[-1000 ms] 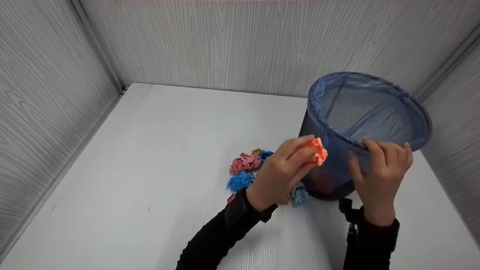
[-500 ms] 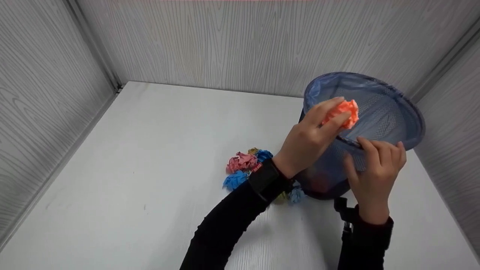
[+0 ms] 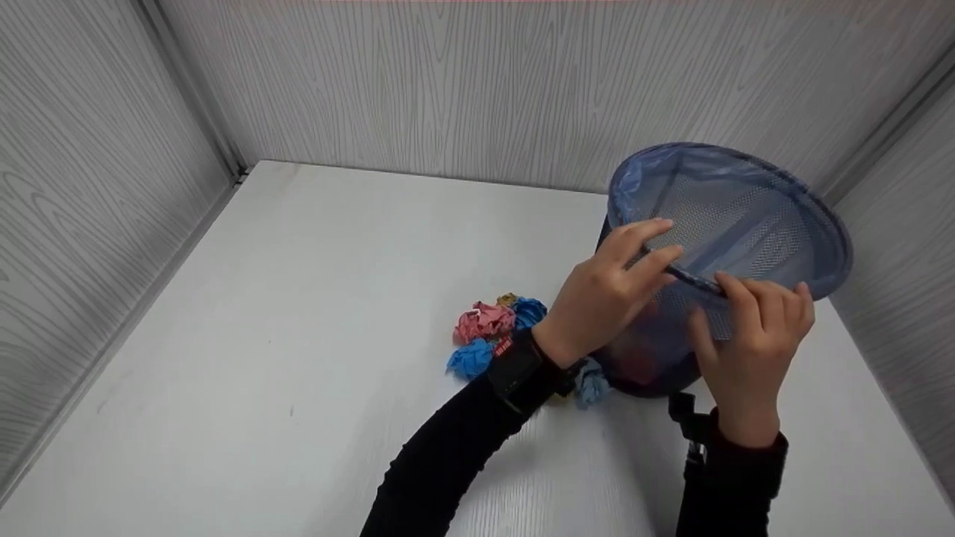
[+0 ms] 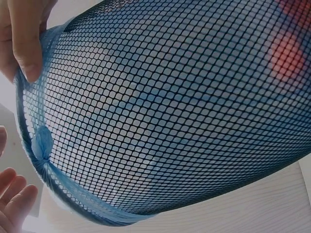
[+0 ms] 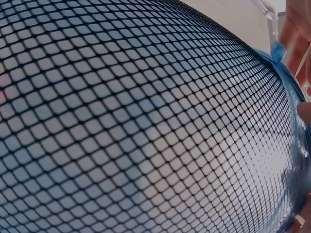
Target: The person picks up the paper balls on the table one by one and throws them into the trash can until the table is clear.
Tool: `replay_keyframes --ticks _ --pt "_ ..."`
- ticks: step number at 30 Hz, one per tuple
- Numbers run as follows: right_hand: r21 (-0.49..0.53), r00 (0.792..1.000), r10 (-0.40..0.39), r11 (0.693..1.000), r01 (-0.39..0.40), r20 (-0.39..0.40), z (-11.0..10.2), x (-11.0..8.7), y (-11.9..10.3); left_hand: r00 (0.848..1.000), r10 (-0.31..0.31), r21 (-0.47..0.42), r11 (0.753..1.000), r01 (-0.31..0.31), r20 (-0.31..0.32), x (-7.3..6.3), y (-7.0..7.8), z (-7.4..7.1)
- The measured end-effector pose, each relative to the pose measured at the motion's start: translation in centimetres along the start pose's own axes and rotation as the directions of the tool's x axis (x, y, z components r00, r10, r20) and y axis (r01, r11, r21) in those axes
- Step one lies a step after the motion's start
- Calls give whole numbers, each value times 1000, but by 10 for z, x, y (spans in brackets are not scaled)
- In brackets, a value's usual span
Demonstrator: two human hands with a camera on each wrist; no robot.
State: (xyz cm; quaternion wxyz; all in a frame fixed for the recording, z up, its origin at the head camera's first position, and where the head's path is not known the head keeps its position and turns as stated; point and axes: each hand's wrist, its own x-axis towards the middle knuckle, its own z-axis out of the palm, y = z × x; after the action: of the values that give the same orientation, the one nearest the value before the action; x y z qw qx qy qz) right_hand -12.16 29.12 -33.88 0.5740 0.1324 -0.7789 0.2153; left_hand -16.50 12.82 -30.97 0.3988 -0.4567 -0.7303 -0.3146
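A mesh wastebasket [image 3: 656, 328] with a blue plastic liner tilts toward me on the right of the head view. My right hand [image 3: 757, 328] grips its near rim, fingers over the edge and thumb against the outer mesh. My left hand [image 3: 608, 291] hovers at the rim's left part with fingers apart and nothing between them. In the left wrist view, fingertips [image 4: 17, 199] of that hand are beside the knotted liner edge. A reddish shape [image 4: 286, 56] shows blurred through the mesh.
Crumpled paper balls lie on the white table [image 3: 298, 298] left of the basket: pink [image 3: 485, 322], bright blue [image 3: 471, 358], dark blue [image 3: 530, 312], light blue [image 3: 592, 384] and others partly hidden by my left arm. Wood-grain panels [image 3: 418, 89] enclose the table.
My left hand carried an orange paper ball up and right over the basket's mouth and let it go. It has since drawn back slightly to the rim; the right hand kept its grip.
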Motion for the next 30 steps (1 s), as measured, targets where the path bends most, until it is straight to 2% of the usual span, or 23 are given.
replay_keyframes --ticks 5,7,9,11,13,16,18,20,23,26,27,30 --pt "-4 1000 1 1000 -1 -3 -2 1 0 1000 -3 -13 1000 3 20 -17 6 0" --pt "-4 1000 2 1000 -2 -7 -2 1 -1 999 -4 -25 1000 5 50 -26 8 -1" --pt "0 1000 6 1000 -6 -11 -1 1 -2 994 -11 -25 1000 14 113 -38 10 -2" --pt "9 1000 12 1000 -12 -15 -1 1 -2 978 -20 -7 1000 22 208 -53 10 -4" --pt "18 1000 17 1000 -17 -17 0 1 -3 947 -32 39 999 20 318 -70 9 -7" --pt "28 1000 21 999 -21 -18 1 1 -4 888 -64 105 994 18 455 -94 6 -10" --pt "23 1000 23 999 -23 -18 0 1 -3 845 -94 143 990 21 527 -106 4 -10" --pt "16 1000 26 1000 -25 -16 -1 2 -3 810 -121 172 985 24 574 -114 1 -8" --pt "9 999 30 1000 -30 -12 -1 1 -3 748 -167 205 978 43 642 -122 -2 -6" --pt "12 999 32 999 -32 -9 0 0 -3 699 -215 214 973 90 682 -130 -5 -6" --pt "13 999 33 999 -33 -10 0 -1 -4 676 -233 220 970 107 699 -132 -5 -6" --pt "16 1000 29 999 -29 -9 1 0 -4 639 -268 231 962 143 721 -137 -7 -5"
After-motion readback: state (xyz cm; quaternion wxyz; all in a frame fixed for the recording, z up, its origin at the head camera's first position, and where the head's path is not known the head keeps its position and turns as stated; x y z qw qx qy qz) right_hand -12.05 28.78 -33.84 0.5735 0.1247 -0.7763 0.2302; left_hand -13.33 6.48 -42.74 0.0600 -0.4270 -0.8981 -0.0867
